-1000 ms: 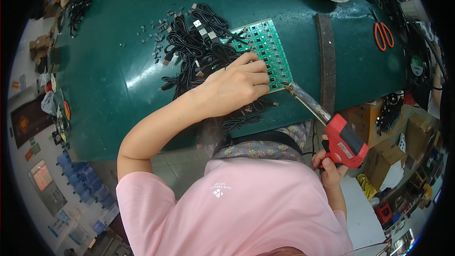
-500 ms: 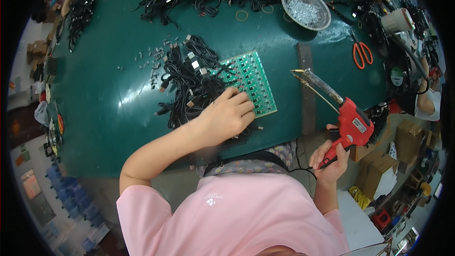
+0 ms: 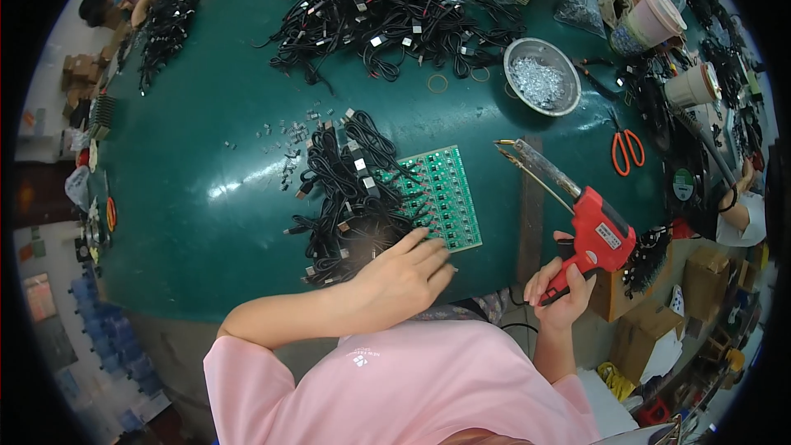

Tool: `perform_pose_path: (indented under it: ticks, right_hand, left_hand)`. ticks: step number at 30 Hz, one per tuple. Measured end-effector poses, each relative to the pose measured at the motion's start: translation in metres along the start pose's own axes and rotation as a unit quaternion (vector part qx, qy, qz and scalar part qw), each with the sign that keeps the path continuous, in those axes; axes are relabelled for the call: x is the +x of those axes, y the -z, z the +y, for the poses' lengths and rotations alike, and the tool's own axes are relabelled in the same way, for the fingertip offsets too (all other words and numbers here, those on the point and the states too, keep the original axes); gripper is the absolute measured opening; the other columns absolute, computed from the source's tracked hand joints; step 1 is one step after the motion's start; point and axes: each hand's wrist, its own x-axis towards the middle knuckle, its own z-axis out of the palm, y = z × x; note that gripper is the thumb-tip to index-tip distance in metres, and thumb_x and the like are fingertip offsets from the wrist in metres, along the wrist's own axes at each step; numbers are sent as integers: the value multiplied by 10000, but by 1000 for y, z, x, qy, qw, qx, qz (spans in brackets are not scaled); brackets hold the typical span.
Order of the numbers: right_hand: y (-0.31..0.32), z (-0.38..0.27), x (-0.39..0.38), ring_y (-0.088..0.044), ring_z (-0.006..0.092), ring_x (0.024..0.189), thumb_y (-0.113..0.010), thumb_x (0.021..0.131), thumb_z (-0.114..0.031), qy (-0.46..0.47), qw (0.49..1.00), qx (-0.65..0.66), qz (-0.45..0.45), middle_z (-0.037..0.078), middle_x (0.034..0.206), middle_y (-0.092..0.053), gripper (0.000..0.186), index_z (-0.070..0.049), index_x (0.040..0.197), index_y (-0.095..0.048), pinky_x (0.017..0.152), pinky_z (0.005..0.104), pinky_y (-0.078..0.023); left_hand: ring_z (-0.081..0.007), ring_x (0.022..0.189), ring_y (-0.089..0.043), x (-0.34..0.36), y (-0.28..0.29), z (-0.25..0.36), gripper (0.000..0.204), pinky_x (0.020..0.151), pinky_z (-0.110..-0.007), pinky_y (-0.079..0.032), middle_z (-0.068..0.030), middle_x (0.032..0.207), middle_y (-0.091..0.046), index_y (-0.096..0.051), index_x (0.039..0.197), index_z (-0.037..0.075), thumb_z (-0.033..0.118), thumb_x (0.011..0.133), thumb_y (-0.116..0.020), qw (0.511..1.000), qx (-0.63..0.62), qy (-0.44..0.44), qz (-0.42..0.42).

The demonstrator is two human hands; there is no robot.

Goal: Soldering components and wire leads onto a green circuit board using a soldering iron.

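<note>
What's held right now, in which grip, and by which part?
Right grip: red soldering gun, by its handle. Left grip: at the near edge of the green circuit board; can't tell whether it holds anything.

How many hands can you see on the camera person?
2: the left hand by the near edge of the green circuit board, the right hand around the handle of the red soldering gun.

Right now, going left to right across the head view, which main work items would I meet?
Black cable bundle → green circuit board → red soldering gun, held in the right hand.
</note>
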Motion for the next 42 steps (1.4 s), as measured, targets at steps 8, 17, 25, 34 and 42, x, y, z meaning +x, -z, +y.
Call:
perform_pose_path:
  ticks: [8, 17, 25, 34, 42]
  right_hand:
    - [-19, -1, 3, -465, 190, 364, -492, 895, -146, 26, 996, -86, 28, 136, 526, -512, 483, 147, 1255, -361, 384, 311, -450]
    - [-29, 1, 9, -494, 178, 372, -504, 877, -99, 36, 992, -110, 48, 155, 574, -543, 474, 155, 1250, -361, 369, 298, -461]
    - [-40, 0, 15, -488, 171, 380, -484, 886, -93, 44, 990, -128, 38, 151, 574, -539, 453, 161, 1245, -379, 370, 297, -454]
    - [-41, -9, 18, -478, 159, 381, -482, 893, -108, 59, 992, -106, 42, 135, 549, -532, 462, 165, 1255, -393, 393, 285, -452]
    - [-45, -14, 24, -473, 170, 371, -471, 909, -142, 51, 995, -56, 67, 120, 531, -517, 463, 145, 1266, -399, 391, 290, -448]
  left_hand:
    - [-283, 946, -585, 2, 52, -189, 83, 840, -406, -395, -66, 911, -687, -728, 814, 52, 110, 772, -684, 909, 105, 291, 280]
    - [-270, 898, -592, 0, 51, -225, 154, 817, -381, -480, -71, 897, -686, -746, 906, 68, 55, 764, -689, 914, 81, 334, 216]
    - [-218, 849, -642, 8, 31, -224, 130, 752, -345, -516, -86, 891, -641, -711, 894, 35, 12, 797, -629, 970, 63, 217, 86]
    - [-128, 776, -653, 12, 77, -262, 152, 628, -231, -522, -110, 894, -712, -692, 990, -38, 50, 869, -665, 716, -365, 216, 555]
    - [-91, 719, -606, 44, 104, -161, 56, 686, -229, -497, -83, 873, -681, -655, 885, -27, 14, 892, -618, 837, -269, 118, 461]
